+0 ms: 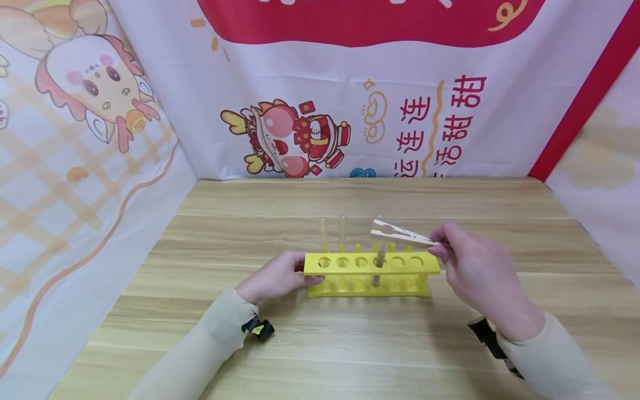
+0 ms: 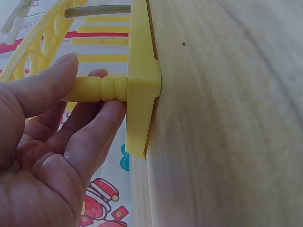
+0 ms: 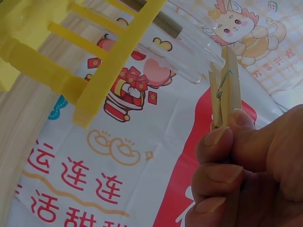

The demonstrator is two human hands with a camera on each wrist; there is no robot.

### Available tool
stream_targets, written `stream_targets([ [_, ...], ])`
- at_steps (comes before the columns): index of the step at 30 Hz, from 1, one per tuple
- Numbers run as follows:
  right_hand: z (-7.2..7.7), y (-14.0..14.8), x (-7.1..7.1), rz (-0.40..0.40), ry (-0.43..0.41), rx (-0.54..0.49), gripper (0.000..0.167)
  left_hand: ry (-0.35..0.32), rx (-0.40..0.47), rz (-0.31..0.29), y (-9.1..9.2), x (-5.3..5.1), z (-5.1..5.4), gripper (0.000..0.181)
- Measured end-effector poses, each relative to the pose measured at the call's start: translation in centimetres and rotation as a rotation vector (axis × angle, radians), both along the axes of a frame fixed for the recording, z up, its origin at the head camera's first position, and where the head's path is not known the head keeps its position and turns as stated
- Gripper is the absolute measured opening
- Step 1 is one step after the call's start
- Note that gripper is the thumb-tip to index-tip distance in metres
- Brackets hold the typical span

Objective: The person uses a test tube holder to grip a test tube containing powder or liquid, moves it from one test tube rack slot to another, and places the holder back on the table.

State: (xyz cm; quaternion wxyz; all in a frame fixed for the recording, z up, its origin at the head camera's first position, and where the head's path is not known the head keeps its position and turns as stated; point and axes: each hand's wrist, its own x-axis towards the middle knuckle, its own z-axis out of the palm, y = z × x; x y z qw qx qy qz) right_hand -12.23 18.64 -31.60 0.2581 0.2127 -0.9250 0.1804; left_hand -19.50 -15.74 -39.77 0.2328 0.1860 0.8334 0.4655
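A yellow test tube rack [image 1: 345, 269] stands on the table. My left hand [image 1: 281, 273] grips its left end; in the left wrist view the fingers and thumb curl around the yellow end post [image 2: 90, 89]. My right hand [image 1: 477, 272] pinches the handles of a wooden test tube holder [image 1: 412, 238]. The holder's tip is at the upper part of a test tube [image 1: 381, 254] with dark grey contents, which stands in a middle hole. Whether the holder grasps the glass I cannot tell. Two clear test tubes, the left one [image 1: 323, 233] and another [image 1: 342, 230], rise at the rack's left.
The wood-grain table [image 1: 240, 222] runs under the rack. Several short yellow pegs [image 1: 358, 248] stick up along the rack's back. A printed cloth [image 1: 320, 72] hangs behind the table, with more cloth [image 1: 95, 222] at the left side.
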Motion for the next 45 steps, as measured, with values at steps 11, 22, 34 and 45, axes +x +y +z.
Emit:
stream_targets([
  [11, -0.4, -0.4, -0.3, -0.018, -0.032, 0.012, 0.015, -0.01, -0.004, 0.015, -0.1, 0.1, 0.1, 0.028],
  [22, -1.8, -0.2, -0.6, 0.006, -0.079, 0.014, 0.015, 0.004, -0.014, 0.001, 0.4, 0.1, 0.1, 0.029],
  [34, -3.4, 0.1, -0.7, 0.04, -0.115, 0.032, 0.014, 0.024, -0.01, -0.002, 0.2, 0.1, 0.1, 0.028],
  [45, -3.7, 0.0, -0.4, 0.024, -0.178, 0.04, 0.014, 0.031, -0.011, -0.009, 0.1, 0.1, 0.0, 0.027],
])
